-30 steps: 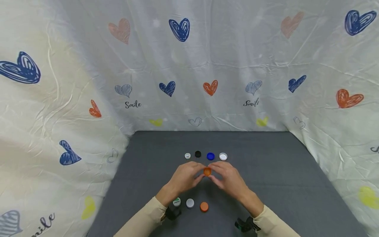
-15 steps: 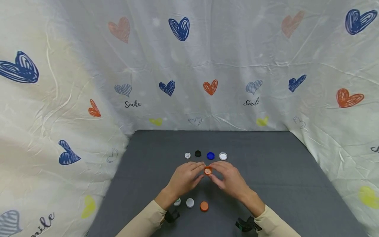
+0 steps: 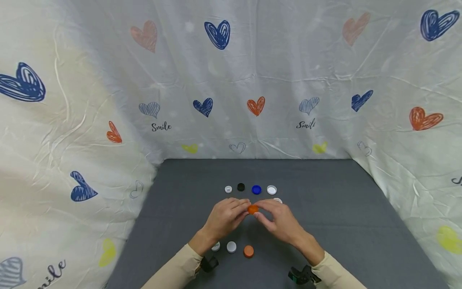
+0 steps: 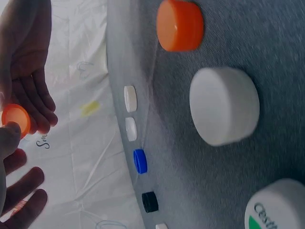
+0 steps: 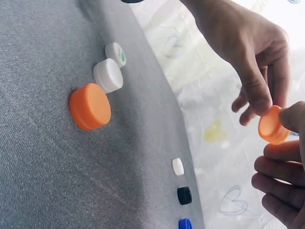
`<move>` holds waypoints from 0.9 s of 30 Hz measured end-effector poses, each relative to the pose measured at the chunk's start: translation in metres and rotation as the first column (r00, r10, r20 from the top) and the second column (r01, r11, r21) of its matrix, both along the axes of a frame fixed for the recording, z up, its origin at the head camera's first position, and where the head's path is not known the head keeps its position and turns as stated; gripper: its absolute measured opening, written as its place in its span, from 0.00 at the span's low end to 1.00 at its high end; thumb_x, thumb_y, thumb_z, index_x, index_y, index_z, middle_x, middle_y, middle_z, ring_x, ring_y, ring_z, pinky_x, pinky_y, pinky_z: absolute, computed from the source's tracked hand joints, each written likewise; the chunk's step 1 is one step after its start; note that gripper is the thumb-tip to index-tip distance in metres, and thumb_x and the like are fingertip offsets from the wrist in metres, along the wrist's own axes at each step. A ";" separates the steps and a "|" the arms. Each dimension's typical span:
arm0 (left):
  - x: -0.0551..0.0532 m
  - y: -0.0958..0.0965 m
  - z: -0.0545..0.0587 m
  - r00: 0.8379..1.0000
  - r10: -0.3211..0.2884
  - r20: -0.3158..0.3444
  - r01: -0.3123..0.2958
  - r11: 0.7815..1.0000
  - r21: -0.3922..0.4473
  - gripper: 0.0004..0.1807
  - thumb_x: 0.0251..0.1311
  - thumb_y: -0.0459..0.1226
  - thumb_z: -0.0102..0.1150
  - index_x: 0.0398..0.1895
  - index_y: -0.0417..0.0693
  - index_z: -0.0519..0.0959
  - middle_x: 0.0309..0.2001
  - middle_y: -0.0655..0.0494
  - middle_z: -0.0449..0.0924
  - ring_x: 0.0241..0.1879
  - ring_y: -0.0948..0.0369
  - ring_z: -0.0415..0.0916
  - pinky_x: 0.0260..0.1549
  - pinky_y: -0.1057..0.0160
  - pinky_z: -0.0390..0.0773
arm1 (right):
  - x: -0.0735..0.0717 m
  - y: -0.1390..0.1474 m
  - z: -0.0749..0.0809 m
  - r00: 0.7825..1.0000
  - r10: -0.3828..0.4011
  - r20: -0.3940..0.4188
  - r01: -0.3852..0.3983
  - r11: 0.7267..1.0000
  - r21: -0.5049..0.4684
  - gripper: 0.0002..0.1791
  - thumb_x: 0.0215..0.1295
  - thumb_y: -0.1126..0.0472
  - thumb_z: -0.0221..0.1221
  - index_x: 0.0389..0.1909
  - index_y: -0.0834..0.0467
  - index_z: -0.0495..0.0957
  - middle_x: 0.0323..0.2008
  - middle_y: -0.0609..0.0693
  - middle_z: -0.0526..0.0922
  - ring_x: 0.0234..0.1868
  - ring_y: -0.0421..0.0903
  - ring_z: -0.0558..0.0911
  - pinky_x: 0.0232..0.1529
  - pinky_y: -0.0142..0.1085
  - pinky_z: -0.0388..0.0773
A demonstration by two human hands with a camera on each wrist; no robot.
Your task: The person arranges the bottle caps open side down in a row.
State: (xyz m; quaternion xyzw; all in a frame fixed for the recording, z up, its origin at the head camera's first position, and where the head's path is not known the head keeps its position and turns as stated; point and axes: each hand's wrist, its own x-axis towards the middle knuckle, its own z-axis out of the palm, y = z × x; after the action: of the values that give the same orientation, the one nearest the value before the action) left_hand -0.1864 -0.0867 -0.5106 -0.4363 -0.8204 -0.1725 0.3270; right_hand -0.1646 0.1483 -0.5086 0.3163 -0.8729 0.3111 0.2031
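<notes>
Cap [image 5: 270,125] held in fingers [image 5: 286,151]: round, bright orange.

Head-worn camera looks forward and down from well back, taking in most of the grey table [image 3: 343,200] and the heart-printed curtain [image 3: 285,56] beyond. Wrist cameras sit low and close, rolled sideways in opposite senses, peering across the table toward that curtain; both share the held orange cap [image 5: 269,125] and a loose orange cap [image 5: 89,106].

Round orange cap [image 3: 253,209], aloft between left grip [image 3: 229,213] and right grip [image 3: 277,218]
</notes>
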 end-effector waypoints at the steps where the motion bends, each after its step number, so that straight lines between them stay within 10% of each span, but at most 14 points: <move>1: 0.000 0.000 -0.001 1.000 -0.002 0.018 0.002 1.000 0.010 0.17 0.59 0.42 0.72 0.51 0.50 0.86 0.49 0.58 0.87 0.46 0.64 0.84 0.46 0.65 0.82 | 0.000 0.001 0.000 1.000 -0.006 -0.004 0.006 1.000 0.000 0.15 0.69 0.49 0.63 0.53 0.48 0.83 0.49 0.42 0.86 0.53 0.41 0.84 0.51 0.44 0.82; 6: 0.000 -0.001 -0.004 0.982 0.010 0.186 -0.025 0.996 0.081 0.14 0.62 0.45 0.69 0.48 0.51 0.86 0.44 0.60 0.88 0.41 0.65 0.84 0.40 0.66 0.83 | -0.001 0.005 0.003 0.998 -0.027 -0.053 0.027 1.000 0.007 0.19 0.62 0.52 0.70 0.54 0.51 0.84 0.50 0.44 0.86 0.53 0.43 0.83 0.52 0.46 0.82; 9: 0.001 0.000 -0.004 0.935 -0.015 0.354 -0.040 0.988 0.149 0.13 0.64 0.46 0.67 0.46 0.50 0.87 0.41 0.59 0.89 0.37 0.66 0.84 0.35 0.65 0.84 | -0.002 0.008 0.003 0.994 -0.015 -0.105 0.018 1.000 0.022 0.23 0.57 0.55 0.73 0.54 0.52 0.84 0.51 0.45 0.85 0.54 0.45 0.83 0.54 0.47 0.81; 17: 0.005 -0.001 0.002 0.639 -0.131 0.758 -0.127 0.954 0.272 0.11 0.64 0.49 0.66 0.40 0.56 0.89 0.33 0.65 0.88 0.29 0.68 0.83 0.29 0.69 0.82 | -0.003 0.005 0.002 0.971 0.118 -0.208 -0.114 0.993 0.029 0.31 0.50 0.63 0.77 0.59 0.55 0.81 0.53 0.50 0.85 0.56 0.49 0.82 0.55 0.48 0.79; 20: 0.006 -0.002 0.004 0.565 -0.139 0.813 -0.143 0.954 0.263 0.11 0.63 0.51 0.65 0.37 0.57 0.89 0.32 0.67 0.87 0.29 0.69 0.82 0.30 0.69 0.82 | -0.003 0.004 0.000 0.966 0.134 -0.220 -0.129 0.991 0.038 0.30 0.50 0.63 0.77 0.58 0.55 0.82 0.53 0.50 0.85 0.56 0.48 0.82 0.55 0.46 0.79; 23: 0.007 -0.002 0.005 0.535 -0.149 0.832 -0.135 0.957 0.258 0.12 0.64 0.52 0.65 0.38 0.56 0.89 0.33 0.66 0.87 0.30 0.69 0.82 0.31 0.68 0.82 | -0.003 0.003 -0.001 0.965 0.134 -0.225 -0.128 0.991 0.043 0.28 0.51 0.62 0.76 0.55 0.55 0.83 0.52 0.50 0.85 0.55 0.48 0.83 0.54 0.45 0.80; 27: 0.007 -0.003 0.004 0.561 -0.139 0.816 -0.113 0.964 0.242 0.14 0.66 0.52 0.63 0.42 0.55 0.88 0.36 0.63 0.88 0.31 0.68 0.84 0.31 0.69 0.82 | -0.003 0.001 -0.001 0.964 0.118 -0.240 -0.111 0.993 0.045 0.24 0.52 0.60 0.76 0.52 0.56 0.84 0.50 0.49 0.86 0.53 0.47 0.83 0.53 0.46 0.81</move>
State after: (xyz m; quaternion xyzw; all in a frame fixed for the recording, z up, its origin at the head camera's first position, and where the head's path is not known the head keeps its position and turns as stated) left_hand -0.1790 -0.0900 -0.5061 -0.2625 -0.8431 -0.4675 -0.0413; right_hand -0.1675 0.1497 -0.5100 0.4049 -0.8265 0.2679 0.2849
